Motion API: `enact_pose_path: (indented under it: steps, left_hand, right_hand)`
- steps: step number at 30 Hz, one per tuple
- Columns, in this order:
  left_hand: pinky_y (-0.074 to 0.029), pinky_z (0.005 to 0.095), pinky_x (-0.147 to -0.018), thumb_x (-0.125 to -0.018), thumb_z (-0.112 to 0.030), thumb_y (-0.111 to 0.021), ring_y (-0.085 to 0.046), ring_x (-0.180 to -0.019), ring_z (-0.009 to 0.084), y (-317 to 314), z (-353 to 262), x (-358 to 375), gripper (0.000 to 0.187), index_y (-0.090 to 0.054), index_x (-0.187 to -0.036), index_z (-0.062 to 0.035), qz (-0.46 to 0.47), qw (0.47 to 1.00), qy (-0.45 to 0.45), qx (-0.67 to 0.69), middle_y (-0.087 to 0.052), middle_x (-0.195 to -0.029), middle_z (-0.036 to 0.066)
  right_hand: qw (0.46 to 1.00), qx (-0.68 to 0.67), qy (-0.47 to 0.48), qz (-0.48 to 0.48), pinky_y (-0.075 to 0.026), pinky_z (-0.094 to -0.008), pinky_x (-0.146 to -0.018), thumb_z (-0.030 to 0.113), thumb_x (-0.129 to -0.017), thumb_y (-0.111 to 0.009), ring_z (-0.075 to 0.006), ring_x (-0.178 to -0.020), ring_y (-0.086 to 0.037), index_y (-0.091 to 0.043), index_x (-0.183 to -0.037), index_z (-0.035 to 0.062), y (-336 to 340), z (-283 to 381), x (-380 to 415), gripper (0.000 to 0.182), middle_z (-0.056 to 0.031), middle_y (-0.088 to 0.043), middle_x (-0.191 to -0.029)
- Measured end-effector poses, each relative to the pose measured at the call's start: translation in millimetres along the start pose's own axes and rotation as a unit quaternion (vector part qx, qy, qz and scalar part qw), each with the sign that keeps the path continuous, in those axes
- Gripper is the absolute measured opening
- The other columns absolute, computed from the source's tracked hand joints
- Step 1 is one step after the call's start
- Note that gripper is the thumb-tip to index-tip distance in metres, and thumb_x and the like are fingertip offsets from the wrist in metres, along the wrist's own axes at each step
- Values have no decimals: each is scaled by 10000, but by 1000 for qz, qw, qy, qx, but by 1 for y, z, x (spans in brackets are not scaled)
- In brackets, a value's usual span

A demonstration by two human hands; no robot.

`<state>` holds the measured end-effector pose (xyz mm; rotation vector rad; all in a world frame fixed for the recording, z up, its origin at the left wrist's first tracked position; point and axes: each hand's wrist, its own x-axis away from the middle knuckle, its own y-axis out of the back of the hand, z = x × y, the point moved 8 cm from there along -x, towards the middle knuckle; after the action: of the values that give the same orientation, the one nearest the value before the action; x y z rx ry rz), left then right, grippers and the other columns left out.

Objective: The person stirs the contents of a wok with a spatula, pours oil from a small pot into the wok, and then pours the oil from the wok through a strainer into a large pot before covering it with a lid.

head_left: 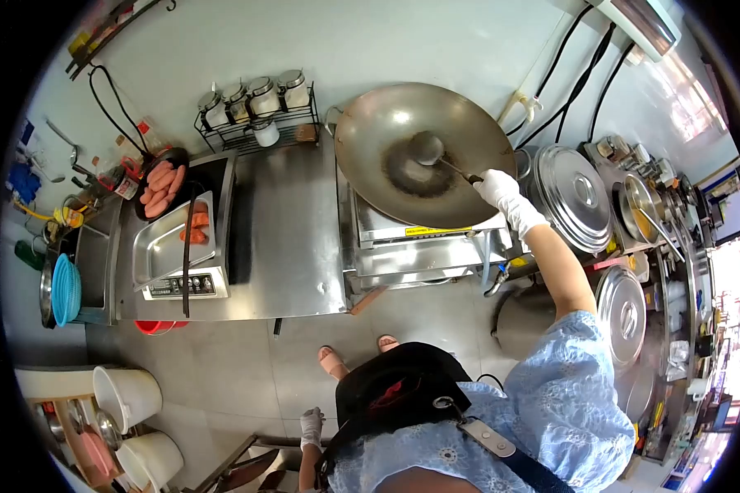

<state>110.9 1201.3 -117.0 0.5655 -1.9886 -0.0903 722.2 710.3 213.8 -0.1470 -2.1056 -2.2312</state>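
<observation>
My right hand (500, 191), in a white glove, is closed around the dark handle of a ladle (427, 149). The ladle's round bowl rests inside a large metal wok (370, 164), over its darker, shiny bottom. The wok sits tilted on a steel stove (386, 234) with a yellow label along its front. Low beside my body, my left hand (312, 427) hangs in a white glove, apart from the counter. Its fingers look loosely bent, and nothing shows in them.
Left of the stove stands a steel counter (292, 238). A metal tray (152, 246) with orange-red pieces and a dark pan of sausages (161, 187) are there. Seasoning jars (264, 97) stand on a wire rack. Right of the wok is a lidded pot (575, 189); white buckets (136, 394) are lower left.
</observation>
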Motion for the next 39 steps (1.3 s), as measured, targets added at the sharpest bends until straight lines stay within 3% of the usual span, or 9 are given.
enact_pose_path:
  steps: [3, 4, 8, 11, 16, 20, 26, 33, 39]
  left_hand:
    - [-439, 287, -489, -844, -204, -547, -563, -543, 182, -5, -3, 13, 283, -589, -946, 56, -14, 1000, -17, 13, -619, -725, 115]
    - [-425, 271, -461, -864, -229, -545, -556, -520, 153, -7, 0, 16, 283, -597, -923, 43, -23, 999, -26, 29, -613, -690, 97]
    - [-423, 273, -457, -859, -216, -541, -557, -520, 157, -25, 23, 19, 278, -593, -937, 45, -21, 998, 1, 52, -615, -688, 101]
    - [-421, 287, -452, -850, -202, -541, -547, -499, 163, -42, 16, 31, 262, -597, -930, 41, 5, 991, -111, -71, -615, -677, 103]
    - [-407, 296, -439, -836, -207, -550, -535, -472, 165, -47, 35, 47, 235, -606, -799, 19, -12, 999, -3, -45, -605, -645, 90]
    - [-399, 292, -437, -839, -205, -558, -535, -473, 159, -41, 35, 42, 223, -595, -786, 9, -18, 1000, 1, -25, -604, -639, 80]
    - [-409, 283, -446, -832, -191, -547, -554, -504, 149, -38, 38, 20, 227, -602, -874, 25, -14, 997, 13, 69, -618, -683, 85]
    - [-419, 269, -469, -821, -193, -558, -554, -522, 151, -48, -3, 43, 272, -595, -939, 50, -16, 999, -6, 44, -633, -727, 105]
    - [-420, 273, -473, -831, -204, -559, -556, -522, 156, -50, 1, 49, 276, -598, -924, 53, -1, 1000, -17, -1, -632, -726, 112]
  right_hand:
    - [993, 14, 48, -105, -508, -386, -728, 308, -742, -637, -308, -790, -640, -659, -882, 65, 25, 20, 22, 281, -163, -652, -841]
    - [968, 42, 110, -222, -515, -372, -599, 173, -718, -630, -294, -661, -640, -606, -792, 63, 38, 29, 34, 135, -154, -617, -750]
    - [942, 147, 125, -273, -491, -314, -468, 82, -721, -589, -221, -563, -605, -530, -870, 77, 45, 30, 55, 160, -93, -531, -744]
    - [910, 241, 138, -307, -487, -294, -464, 102, -763, -562, -187, -574, -588, -530, -847, 90, 40, 33, 69, 90, -76, -519, -731]
    - [899, 281, 154, -299, -473, -269, -451, 81, -779, -547, -162, -609, -571, -550, -1138, 48, 15, 25, 78, 360, -44, -508, -721]
    - [926, 230, 142, -265, -479, -291, -466, 112, -787, -572, -195, -600, -585, -554, -1122, 38, -1, 14, 76, 343, -71, -531, -743]
    - [976, -36, 115, -183, -517, -403, -624, 252, -787, -617, -322, -711, -640, -544, -1151, 41, 11, 22, 56, 427, -176, -606, -816]
    - [963, -83, 108, -232, -520, -400, -606, 235, -772, -625, -317, -676, -632, -528, -1163, 1, 4, 87, 20, 465, -167, -604, -804]
    - [963, -53, 191, -180, -518, -403, -599, 185, -778, -604, -320, -675, -630, -536, -1110, 51, 22, 66, 87, 364, -179, -598, -806]
